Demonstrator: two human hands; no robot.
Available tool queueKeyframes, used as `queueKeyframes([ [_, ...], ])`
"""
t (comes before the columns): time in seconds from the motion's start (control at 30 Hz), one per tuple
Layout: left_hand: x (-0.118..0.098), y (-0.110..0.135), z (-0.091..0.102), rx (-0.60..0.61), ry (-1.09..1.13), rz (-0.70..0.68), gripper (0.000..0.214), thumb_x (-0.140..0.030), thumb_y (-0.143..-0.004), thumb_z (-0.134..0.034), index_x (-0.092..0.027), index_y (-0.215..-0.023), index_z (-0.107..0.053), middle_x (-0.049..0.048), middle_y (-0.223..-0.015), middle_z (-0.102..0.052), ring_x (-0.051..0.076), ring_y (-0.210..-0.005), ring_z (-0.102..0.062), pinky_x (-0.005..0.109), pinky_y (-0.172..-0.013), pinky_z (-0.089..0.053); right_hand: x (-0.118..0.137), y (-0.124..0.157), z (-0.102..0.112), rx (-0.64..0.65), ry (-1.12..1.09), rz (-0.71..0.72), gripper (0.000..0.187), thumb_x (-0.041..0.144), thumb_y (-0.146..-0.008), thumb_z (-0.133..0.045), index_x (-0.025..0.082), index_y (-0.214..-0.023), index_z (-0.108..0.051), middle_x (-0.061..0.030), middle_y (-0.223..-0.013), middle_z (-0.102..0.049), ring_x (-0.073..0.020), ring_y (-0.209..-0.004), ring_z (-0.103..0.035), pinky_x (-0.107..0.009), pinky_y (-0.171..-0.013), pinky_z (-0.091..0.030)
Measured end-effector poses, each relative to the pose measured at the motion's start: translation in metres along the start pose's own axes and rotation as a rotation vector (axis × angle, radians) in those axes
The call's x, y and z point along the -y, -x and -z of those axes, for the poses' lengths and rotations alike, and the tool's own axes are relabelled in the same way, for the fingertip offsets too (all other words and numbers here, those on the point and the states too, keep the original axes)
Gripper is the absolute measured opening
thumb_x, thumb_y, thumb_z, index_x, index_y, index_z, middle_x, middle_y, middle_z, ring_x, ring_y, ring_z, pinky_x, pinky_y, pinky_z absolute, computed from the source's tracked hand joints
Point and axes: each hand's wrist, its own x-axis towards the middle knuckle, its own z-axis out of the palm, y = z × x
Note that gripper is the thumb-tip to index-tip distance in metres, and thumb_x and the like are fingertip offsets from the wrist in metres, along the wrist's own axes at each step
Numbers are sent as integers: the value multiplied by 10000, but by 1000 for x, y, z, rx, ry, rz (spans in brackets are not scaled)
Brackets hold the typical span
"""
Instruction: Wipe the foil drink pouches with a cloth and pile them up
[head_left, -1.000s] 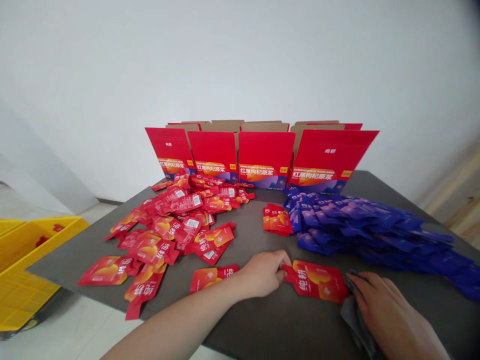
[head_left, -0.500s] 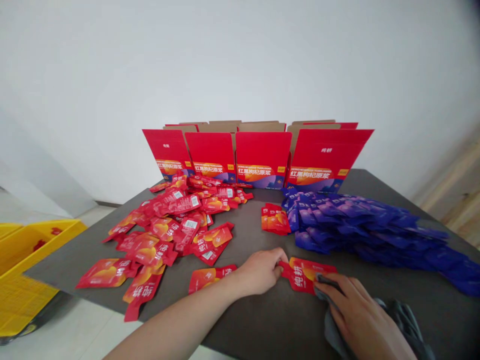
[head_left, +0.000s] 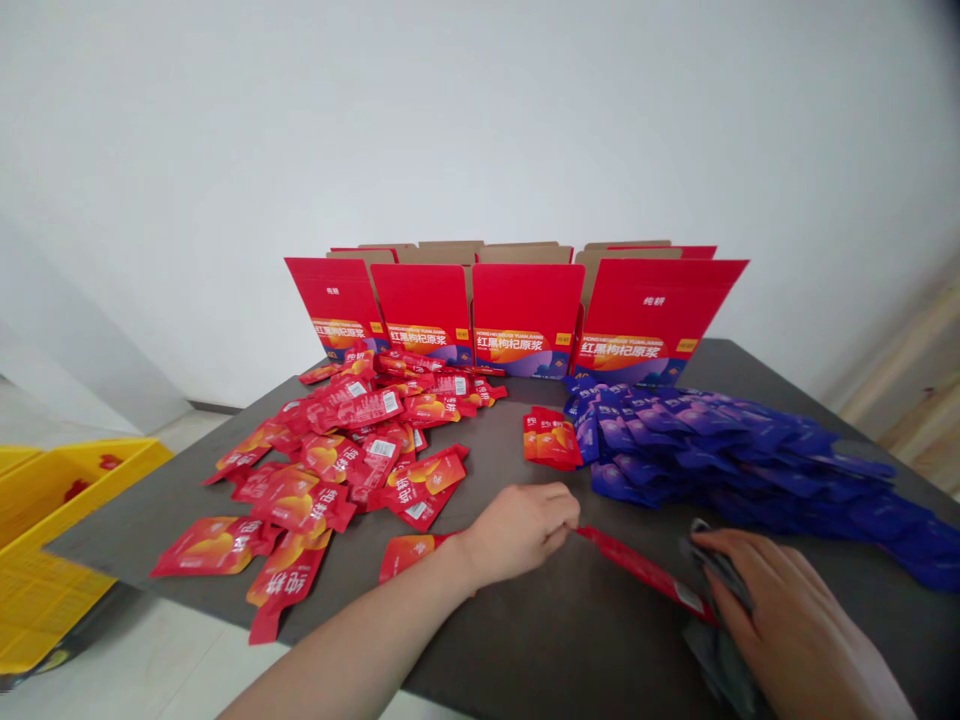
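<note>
My left hand [head_left: 521, 532] pinches the narrow neck of a red pouch [head_left: 645, 568], which is turned nearly edge-on above the dark table. To the right, my right hand [head_left: 787, 600] is closed on a grey cloth [head_left: 724, 655], close by the pouch's far end; whether the cloth touches the pouch I cannot tell. Part of another red pouch [head_left: 405, 553] shows behind my left forearm. Farther back lies a small stack of red pouches [head_left: 551, 438], against the edge of a heap of blue pouches [head_left: 720, 440].
A loose pile of red pouches [head_left: 330, 455] covers the table's left side. Open red cartons [head_left: 525, 305] stand in a row at the back, before a white wall. A yellow crate [head_left: 82, 510] sits beyond the table's left edge [head_left: 112, 535].
The red pouch in my left hand has turned from face-up to edge-on. My right hand has moved right with the cloth, off the pouch's printed face.
</note>
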Motion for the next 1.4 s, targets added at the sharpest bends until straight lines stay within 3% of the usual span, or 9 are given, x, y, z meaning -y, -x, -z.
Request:
queueKeyframes([
  [0.17, 3, 3, 3, 149, -289, -214, 96, -169, -900, -525, -188, -806, -531, 11, -878, -583, 130, -778, -550, 252, -672, -425, 25, -20, 22, -64, 65, 113, 301, 372, -908, -393, 220, -1085, -582, -84, -1120, -619, -249, -1063, -544, -430, -941, -424],
  [0.33, -5, 4, -4, 116, -399, -224, 131, -216, -939, -491, -181, -826, -547, 30, -859, -571, 151, -771, -538, 285, -652, -438, 16, -26, 36, -75, 150, 125, 311, 356, -887, -410, 217, -1108, -580, -107, -1113, -619, -279, -1029, -541, -451, -929, -416],
  [0.43, -8, 5, -9, 101, -407, -228, 124, -219, -935, -503, -174, -833, -557, 35, -882, -570, 155, -792, -537, 280, -637, -433, 37, -24, 26, 16, 81, 170, 234, 272, -872, -465, 235, -1050, -613, -73, -1071, -634, -242, -983, -562, -399, -873, -447],
  [0.5, -8, 5, -12, 109, -405, -246, 139, -223, -935, -508, -174, -817, -565, 34, -885, -572, 155, -807, -536, 276, -624, -425, 60, -23, 10, 93, 32, 237, 258, 113, -826, -461, 226, -970, -643, -62, -1021, -647, -217, -952, -570, -363, -839, -455],
  [0.63, -5, 4, -11, 122, -396, -268, 152, -213, -928, -520, -185, -790, -579, 24, -900, -582, 148, -833, -536, 276, -606, -411, 86, -20, -20, 139, 20, 242, 233, 47, -776, -510, 229, -840, -642, -31, -892, -648, -206, -870, -576, -367, -801, -460],
  [0.87, -4, 4, -8, 126, -377, -246, 128, -225, -905, -563, -197, -780, -570, -2, -887, -593, 134, -802, -544, 282, -572, -396, 47, -5, -23, 153, -10, 162, 166, 144, -818, -528, 241, -912, -623, -34, -967, -624, -190, -894, -574, -336, -762, -468],
  [1.17, -2, 4, -9, 132, -354, -238, 126, -221, -920, -541, -196, -804, -584, 1, -881, -609, 127, -794, -572, 268, -594, -422, -14, 9, -7, 129, 101, 3, 239, 303, -882, -433, 213, -962, -639, -91, -962, -649, -247, -894, -598, -424, -832, -476],
  [1.3, 0, 3, -9, 141, -335, -240, 127, -219, -922, -535, -193, -813, -594, 19, -898, -612, 133, -818, -579, 251, -636, -435, 3, -11, 0, 69, 92, 29, 265, 327, -889, -454, 193, -1004, -652, -101, -1044, -643, -246, -972, -585, -419, -878, -468],
  [1.4, 0, 3, -8, 152, -351, -248, 139, -227, -933, -514, -194, -829, -601, 25, -901, -611, 140, -825, -578, 252, -635, -435, 40, -27, -10, 155, 18, 212, 262, 275, -888, -483, 209, -1066, -664, -80, -1120, -630, -210, -1048, -561, -379, -916, -460],
])
